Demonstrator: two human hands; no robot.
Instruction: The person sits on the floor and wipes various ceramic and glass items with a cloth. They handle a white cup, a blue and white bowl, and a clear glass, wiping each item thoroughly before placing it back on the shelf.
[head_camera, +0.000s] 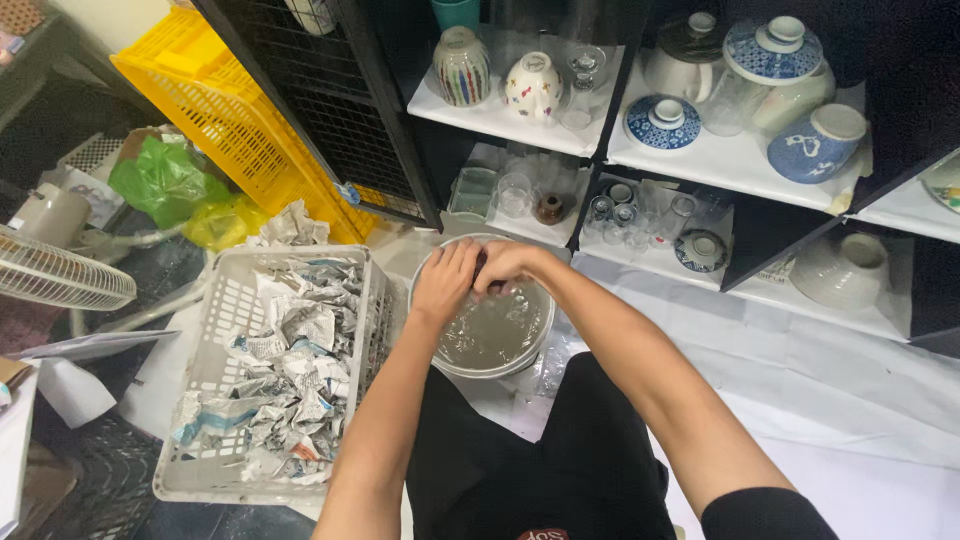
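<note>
My left hand (446, 279) and my right hand (507, 265) meet over the far rim of a round grey basin (455, 360) filled with cloudy water. Both close around a small dark item (481, 264) between them, mostly hidden by the fingers, so I cannot tell what it is. My forearms reach in from the bottom of the view, above my dark-clothed lap.
A white plastic basket (215, 380) full of crumpled newspaper stands left of the basin. Black shelves with white liners hold ceramic cups, blue-patterned bowls (815, 140) and glasses behind it. A yellow crate (215, 110), green bags and a fan (55, 275) are at left. White sheeting covers the floor at right.
</note>
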